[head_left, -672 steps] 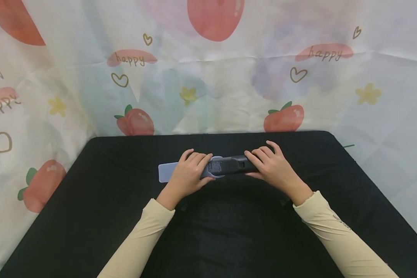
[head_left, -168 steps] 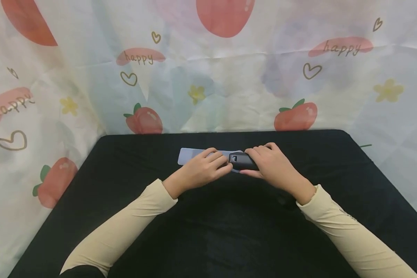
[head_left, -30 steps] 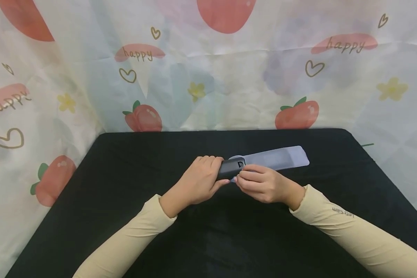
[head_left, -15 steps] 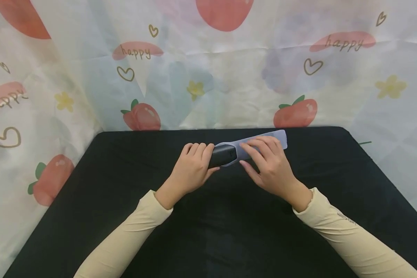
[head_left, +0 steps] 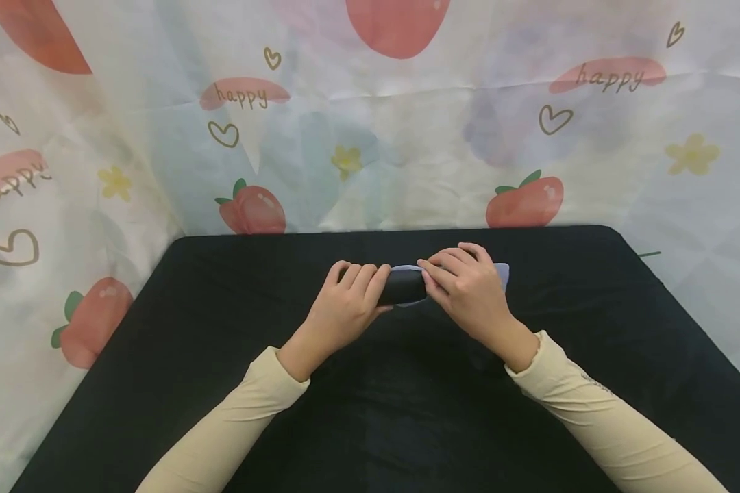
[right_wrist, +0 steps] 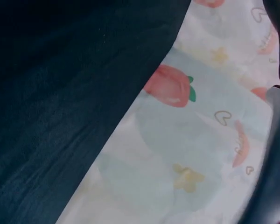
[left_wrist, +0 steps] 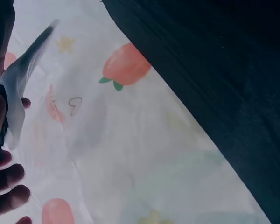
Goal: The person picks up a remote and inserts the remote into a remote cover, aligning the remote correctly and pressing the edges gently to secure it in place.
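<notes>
leaning inward, the left hand [head_left: 344, 305] grips the black handle [head_left: 403, 287] and the right hand [head_left: 471, 292] pinches the lavender strip [head_left: 502, 274].

The cloth-covered worktop [head_left: 395, 411] is plain black right out to its rounded far corners. Toward its far edge I see a black oblong body [head_left: 402, 286] against a flat lavender-blue strip [head_left: 502, 275]. Both fabric sleeves [head_left: 234, 418] are pale cream, the right one bearing small dark lettering [head_left: 595, 383]. Beyond the far edge, a white fabric curtain [head_left: 401, 198] carries red fruits [head_left: 524, 203] with green leaves, yellow flowers [head_left: 693, 155], brown heart outlines [head_left: 556, 129] and pink ovals [head_left: 608, 68] reading "happy".
</notes>
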A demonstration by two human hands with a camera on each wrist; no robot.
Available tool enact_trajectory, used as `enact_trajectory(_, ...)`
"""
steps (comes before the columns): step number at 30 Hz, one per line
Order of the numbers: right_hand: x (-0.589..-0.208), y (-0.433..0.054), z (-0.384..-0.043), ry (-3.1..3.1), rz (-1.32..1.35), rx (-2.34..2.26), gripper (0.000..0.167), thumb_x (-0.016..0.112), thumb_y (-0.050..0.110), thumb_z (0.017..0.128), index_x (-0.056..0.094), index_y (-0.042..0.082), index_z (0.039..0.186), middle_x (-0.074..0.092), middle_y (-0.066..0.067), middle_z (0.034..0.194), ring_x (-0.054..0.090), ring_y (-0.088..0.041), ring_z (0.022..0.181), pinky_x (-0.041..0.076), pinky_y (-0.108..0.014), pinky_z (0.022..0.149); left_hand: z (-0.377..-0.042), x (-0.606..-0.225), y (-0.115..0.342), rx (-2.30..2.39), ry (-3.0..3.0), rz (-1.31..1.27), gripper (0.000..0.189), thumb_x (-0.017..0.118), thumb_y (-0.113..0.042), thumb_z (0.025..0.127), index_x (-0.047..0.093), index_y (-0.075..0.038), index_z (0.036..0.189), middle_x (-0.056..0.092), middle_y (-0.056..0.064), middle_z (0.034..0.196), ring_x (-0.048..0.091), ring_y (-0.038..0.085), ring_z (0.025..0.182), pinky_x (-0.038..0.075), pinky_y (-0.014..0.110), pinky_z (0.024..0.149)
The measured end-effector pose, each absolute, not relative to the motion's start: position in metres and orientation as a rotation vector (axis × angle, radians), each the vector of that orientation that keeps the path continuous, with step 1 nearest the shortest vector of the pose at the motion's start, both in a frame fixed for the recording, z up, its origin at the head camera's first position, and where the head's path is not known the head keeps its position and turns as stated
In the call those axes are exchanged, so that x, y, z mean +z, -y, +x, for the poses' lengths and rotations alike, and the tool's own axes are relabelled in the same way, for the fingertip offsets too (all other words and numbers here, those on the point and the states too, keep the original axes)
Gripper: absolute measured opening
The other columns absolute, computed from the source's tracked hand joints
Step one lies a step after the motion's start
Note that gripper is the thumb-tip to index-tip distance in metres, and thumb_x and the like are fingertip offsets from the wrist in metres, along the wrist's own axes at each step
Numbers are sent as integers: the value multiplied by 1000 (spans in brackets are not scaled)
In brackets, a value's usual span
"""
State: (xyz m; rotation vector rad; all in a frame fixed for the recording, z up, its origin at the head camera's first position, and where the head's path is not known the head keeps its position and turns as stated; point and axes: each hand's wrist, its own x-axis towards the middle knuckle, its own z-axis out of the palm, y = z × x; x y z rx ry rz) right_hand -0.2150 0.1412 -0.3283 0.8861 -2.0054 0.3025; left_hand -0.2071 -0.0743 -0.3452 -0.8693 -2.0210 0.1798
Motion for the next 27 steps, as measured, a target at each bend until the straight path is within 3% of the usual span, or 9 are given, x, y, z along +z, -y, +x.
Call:
enact_trajectory(8, -330, -131, -217, 1950, 916, 405, 10, 70, -1, 73, 74, -1, 82, 67, -9, 73, 63, -25, 66, 51, -45, 73, -205, -336, 71, 191, 2040, -1013, 58, 76, -37, 76, 54, 2, 113, 59, 9, 93, 54, 21, 79, 48, 29, 76)
enact_trajectory(17, -329, -124, -216, 2010, 893, 401, 5, 69, 1, 76, 74, 1, 77, 67, -8, 71, 63, -24, 66, 51, -43, 75, -208, -333, 68, 270, 2069, -1070, 61, 74, -43, 76, 54, 2, 113, 57, 8, 89, 51, 19, 76, 46, 26, 71)
enact_trajectory(21, -327, -128, -215, 2086, 855, 405, 8, 70, 4, 78, 75, 2, 84, 69, -9, 76, 65, -24, 70, 50, -43, 78, -210, -334, 67, 190, 2121, -1041, 61, 74, -43, 77, 55, 2, 113, 59, 8, 90, 53, 19, 76, 48, 27, 71)
enact_trajectory(27, -326, -139, -213, 2005, 894, 353, 27, 66, 18, 86, 70, 4, 108, 68, -15, 96, 61, -32, 96, 43, -52, 88, -212, -336, 70, 60, 2168, -850, 55, 70, -44, 80, 57, 0, 111, 62, 10, 91, 59, 22, 80, 50, 33, 75)
